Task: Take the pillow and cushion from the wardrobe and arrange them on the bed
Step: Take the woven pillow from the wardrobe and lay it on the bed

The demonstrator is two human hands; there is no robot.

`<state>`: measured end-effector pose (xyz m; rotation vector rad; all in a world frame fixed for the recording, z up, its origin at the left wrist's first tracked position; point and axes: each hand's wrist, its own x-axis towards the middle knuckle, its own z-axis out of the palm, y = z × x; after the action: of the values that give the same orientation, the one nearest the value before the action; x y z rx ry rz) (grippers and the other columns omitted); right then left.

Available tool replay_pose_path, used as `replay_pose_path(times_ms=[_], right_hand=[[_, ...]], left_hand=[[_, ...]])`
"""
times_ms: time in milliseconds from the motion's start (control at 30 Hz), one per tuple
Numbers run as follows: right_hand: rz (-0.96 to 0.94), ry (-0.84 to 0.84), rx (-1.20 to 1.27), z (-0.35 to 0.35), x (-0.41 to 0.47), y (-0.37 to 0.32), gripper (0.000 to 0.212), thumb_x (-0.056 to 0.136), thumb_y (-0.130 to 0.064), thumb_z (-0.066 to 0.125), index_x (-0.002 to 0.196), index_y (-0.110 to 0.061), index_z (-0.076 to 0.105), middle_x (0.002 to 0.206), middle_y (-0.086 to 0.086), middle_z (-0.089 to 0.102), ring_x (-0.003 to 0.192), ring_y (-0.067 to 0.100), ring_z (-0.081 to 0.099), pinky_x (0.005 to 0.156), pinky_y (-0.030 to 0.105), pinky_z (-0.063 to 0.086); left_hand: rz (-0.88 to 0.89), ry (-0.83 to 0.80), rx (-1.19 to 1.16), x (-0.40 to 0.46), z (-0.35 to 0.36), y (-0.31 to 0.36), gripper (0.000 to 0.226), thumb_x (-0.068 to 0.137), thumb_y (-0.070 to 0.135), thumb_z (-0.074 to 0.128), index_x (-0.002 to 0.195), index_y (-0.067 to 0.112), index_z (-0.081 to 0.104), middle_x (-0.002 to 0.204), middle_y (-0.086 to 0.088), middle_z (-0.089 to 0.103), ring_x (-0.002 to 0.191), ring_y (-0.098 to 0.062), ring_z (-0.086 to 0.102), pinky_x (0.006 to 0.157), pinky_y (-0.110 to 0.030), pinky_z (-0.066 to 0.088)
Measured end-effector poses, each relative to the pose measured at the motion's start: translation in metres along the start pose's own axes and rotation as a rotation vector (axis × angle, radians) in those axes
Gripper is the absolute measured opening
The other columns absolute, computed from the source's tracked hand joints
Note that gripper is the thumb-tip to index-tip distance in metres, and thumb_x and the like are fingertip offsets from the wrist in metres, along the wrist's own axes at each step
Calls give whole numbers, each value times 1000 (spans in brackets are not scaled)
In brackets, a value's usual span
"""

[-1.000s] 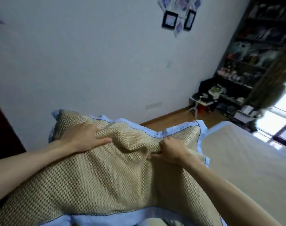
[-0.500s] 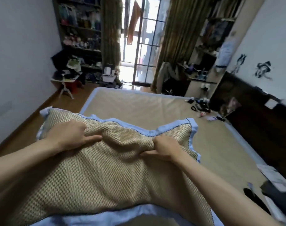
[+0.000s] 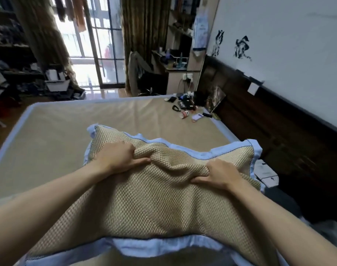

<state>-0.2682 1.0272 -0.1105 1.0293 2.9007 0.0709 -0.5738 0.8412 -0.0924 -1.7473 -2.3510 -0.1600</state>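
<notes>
A tan woven pillow (image 3: pixel 160 200) with a light blue border is held up in front of me, above the near part of the bed (image 3: pixel 71 135). My left hand (image 3: pixel 117 158) grips a fold of its fabric near the top left. My right hand (image 3: pixel 219 174) pinches the fabric near the top right. The bed has a tan mat with a pale blue edge and reaches from the pillow to the far side. No second cushion is in view.
Small items (image 3: pixel 186 109) lie on the bed's far right corner by the dark headboard (image 3: pixel 279 131). White papers (image 3: pixel 265 172) sit at the right edge. A desk and chair (image 3: pixel 144 73), curtains, a glass door and cluttered shelves (image 3: pixel 10 60) stand beyond.
My view has swung right from the white wall to the bed and headboard. The pillow, still gripped by both hands, now hangs over the bed.
</notes>
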Motion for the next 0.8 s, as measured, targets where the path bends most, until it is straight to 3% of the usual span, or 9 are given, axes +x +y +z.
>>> replay_pose_path(times_ms=[167,367,467,700,800], right_hand=[[67,11,7,1,15,68,85,60,-107,30,68,-26,54,74,-6,63,67,15,58,63,33,50],[156,-34,8,8,35,113,92,60,-107,34,83,-23,64,90,-1,71,81,23,67,71,39,55],[250,-45,25,15,45,129,93,59,-107,34,85,-22,63,90,-2,69,83,23,66,72,39,55],[513,-122,28,21,97,174,87,59,-107,35,74,-23,50,70,-11,45,67,17,51,61,35,44],[578,-151,17,11,128,186,84,61,-106,35,68,-23,44,68,-10,48,67,16,55,63,36,47]], left_hand=[[84,14,-49,81,12,32,91,65,103,23,52,18,50,46,8,51,43,-10,50,47,-27,38],[164,-36,-79,160,37,56,87,65,102,31,55,17,52,51,9,53,49,-10,51,48,-29,34],[225,-89,-95,211,62,63,87,64,102,30,59,19,54,56,8,56,53,-10,54,51,-30,39],[424,-103,-158,365,137,87,91,58,107,23,57,22,55,55,12,56,52,-5,51,50,-30,39],[450,-156,-196,415,152,89,90,57,107,24,56,21,53,53,11,56,51,-6,53,51,-30,44]])
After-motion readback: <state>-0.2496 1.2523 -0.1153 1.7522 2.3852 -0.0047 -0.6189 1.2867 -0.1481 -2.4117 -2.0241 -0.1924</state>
